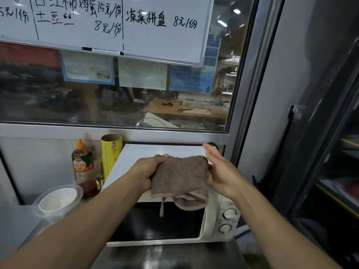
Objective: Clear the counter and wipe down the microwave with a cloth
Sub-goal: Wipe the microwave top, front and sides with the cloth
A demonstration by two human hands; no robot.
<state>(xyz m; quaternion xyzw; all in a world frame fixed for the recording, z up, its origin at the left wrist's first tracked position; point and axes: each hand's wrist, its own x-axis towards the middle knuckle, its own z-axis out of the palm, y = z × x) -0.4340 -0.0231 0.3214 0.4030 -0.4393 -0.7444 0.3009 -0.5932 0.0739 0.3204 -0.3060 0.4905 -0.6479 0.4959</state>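
A white microwave (165, 152) with a dark door and two dials stands on the steel counter (171, 255) against the wall. Above its top I hold a folded brown cloth (180, 179). My left hand (147, 171) grips the cloth's left edge, thumb on top. My right hand (219, 169) is at the cloth's right side with fingers straight, palm toward the cloth and touching its edge. A loop of the cloth hangs down in front of the door.
Left of the microwave stand a sauce bottle (83, 167) with an orange cap and a yellow roll of cling film (111, 154). A white bowl (58, 200) sits in a clear container. A glass window with a whiteboard is behind; a dark glass-door cabinet (334, 171) stands right.
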